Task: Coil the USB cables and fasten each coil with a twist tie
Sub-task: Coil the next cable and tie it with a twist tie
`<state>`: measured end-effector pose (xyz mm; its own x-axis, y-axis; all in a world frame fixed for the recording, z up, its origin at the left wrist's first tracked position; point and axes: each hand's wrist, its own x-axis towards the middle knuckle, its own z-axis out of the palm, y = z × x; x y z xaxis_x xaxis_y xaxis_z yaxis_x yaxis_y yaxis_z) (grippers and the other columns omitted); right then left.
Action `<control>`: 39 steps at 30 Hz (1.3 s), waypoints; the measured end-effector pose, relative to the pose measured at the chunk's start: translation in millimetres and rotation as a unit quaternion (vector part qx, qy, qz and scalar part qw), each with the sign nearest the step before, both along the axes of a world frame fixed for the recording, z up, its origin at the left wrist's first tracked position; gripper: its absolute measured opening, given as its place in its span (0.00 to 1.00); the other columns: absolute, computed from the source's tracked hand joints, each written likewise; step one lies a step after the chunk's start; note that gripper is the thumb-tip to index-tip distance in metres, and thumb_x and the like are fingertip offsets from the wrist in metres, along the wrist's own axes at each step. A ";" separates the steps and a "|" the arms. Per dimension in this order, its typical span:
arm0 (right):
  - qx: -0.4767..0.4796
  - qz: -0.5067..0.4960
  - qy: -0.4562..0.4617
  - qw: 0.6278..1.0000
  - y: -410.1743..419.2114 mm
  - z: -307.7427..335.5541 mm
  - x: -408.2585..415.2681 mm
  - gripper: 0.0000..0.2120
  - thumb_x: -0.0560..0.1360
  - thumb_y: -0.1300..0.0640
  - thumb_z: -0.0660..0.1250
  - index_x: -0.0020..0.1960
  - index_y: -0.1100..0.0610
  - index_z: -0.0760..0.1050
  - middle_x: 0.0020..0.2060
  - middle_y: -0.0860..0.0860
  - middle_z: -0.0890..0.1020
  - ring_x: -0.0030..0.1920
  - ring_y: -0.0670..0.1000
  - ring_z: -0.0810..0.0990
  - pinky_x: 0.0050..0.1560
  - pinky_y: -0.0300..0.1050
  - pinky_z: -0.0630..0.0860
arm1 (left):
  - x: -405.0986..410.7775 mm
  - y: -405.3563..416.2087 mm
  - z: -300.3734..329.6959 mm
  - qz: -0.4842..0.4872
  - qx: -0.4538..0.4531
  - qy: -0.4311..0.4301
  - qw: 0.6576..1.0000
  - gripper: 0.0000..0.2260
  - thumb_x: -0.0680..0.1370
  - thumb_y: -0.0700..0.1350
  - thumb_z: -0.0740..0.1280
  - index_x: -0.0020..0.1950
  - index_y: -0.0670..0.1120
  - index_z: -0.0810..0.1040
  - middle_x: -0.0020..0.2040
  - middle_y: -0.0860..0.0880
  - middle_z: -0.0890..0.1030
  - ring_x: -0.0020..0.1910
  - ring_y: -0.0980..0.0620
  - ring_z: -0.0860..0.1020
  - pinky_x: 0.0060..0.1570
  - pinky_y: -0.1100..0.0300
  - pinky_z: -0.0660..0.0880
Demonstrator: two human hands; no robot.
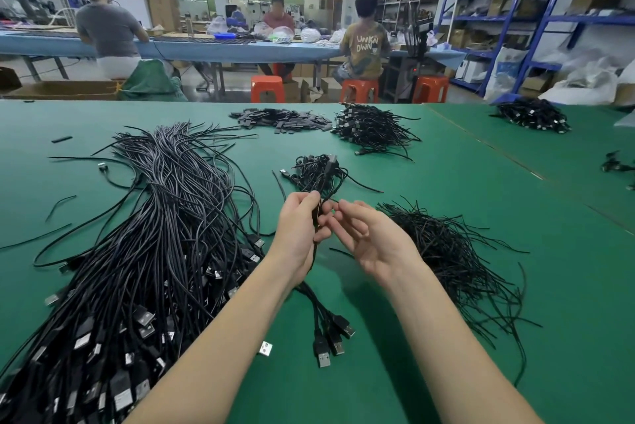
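My left hand (298, 230) grips a small bundle of black USB cables (330, 331) above the green table (429, 190); their plugs hang toward me below the wrist. My right hand (369, 239) is beside it, palm up, its fingertips touching the bundle at the left hand's fingers. I cannot make out whether a twist tie is between them. A large heap of loose USB cables (151, 234) lies to the left. A pile of thin black twist ties (453, 251) lies to the right. Just beyond my hands sits a small pile of tied coils (318, 172).
Farther back lie a heap of flat black pieces (281, 119) and two more cable piles (372, 128) (532, 114). A table seam (481, 141) runs diagonally on the right. Orange stools (267, 88), seated people and blue shelving (549, 21) stand beyond the far edge.
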<state>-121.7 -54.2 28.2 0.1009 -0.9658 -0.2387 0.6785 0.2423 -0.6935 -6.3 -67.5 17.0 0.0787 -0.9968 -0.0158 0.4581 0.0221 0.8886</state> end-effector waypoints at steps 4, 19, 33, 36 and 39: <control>0.061 0.035 -0.042 0.997 -5.0 -2.4 -5.9 0.06 0.75 0.70 0.70 0.45 0.64 0.74 0.39 0.60 0.86 0.36 0.50 0.84 0.37 0.41 0.84 | 0.2 1.8 3.5 -0.026 -0.015 0.038 0.999 0.07 0.85 0.39 0.56 0.46 0.43 0.65 0.31 0.49 0.75 0.29 0.55 0.69 0.23 0.66 0.60; -0.220 0.350 0.676 0.610 -74.5 92.8 -45.0 0.11 0.73 0.66 0.74 0.46 0.54 0.76 0.32 0.49 0.81 0.29 0.48 0.68 0.28 0.40 0.63 | 2.6 10.0 -2.3 -0.155 -0.150 -0.273 0.937 0.09 0.83 0.38 0.62 0.44 0.45 0.68 0.37 0.49 0.80 0.33 0.54 0.70 0.32 0.64 0.68; -0.391 0.022 0.699 0.598 -23.4 49.5 -22.2 0.06 0.70 0.65 0.71 0.42 0.54 0.81 0.31 0.44 0.84 0.33 0.42 0.81 0.39 0.27 0.72 | 0.2 6.8 -14.2 0.138 -0.151 -0.385 0.900 0.03 0.78 0.44 0.69 0.49 0.50 0.76 0.33 0.62 0.83 0.33 0.59 0.81 0.40 0.62 0.76; -0.345 0.013 0.697 0.628 -24.7 52.6 -19.7 0.03 0.70 0.59 0.76 0.42 0.52 0.85 0.32 0.44 0.86 0.33 0.39 0.83 0.40 0.28 0.76 | 0.4 9.0 -14.7 0.180 -0.231 -0.444 0.847 0.05 0.78 0.41 0.68 0.51 0.49 0.75 0.37 0.60 0.84 0.27 0.62 0.75 0.31 0.68 0.68; -0.316 -0.005 0.666 0.676 -24.9 50.9 -13.7 0.03 0.71 0.60 0.77 0.41 0.53 0.87 0.31 0.46 0.86 0.32 0.43 0.85 0.39 0.35 0.81 | 2.4 11.3 -13.6 0.194 -0.246 -0.458 0.832 0.05 0.79 0.40 0.68 0.53 0.49 0.75 0.41 0.59 0.82 0.27 0.62 0.75 0.31 0.68 0.71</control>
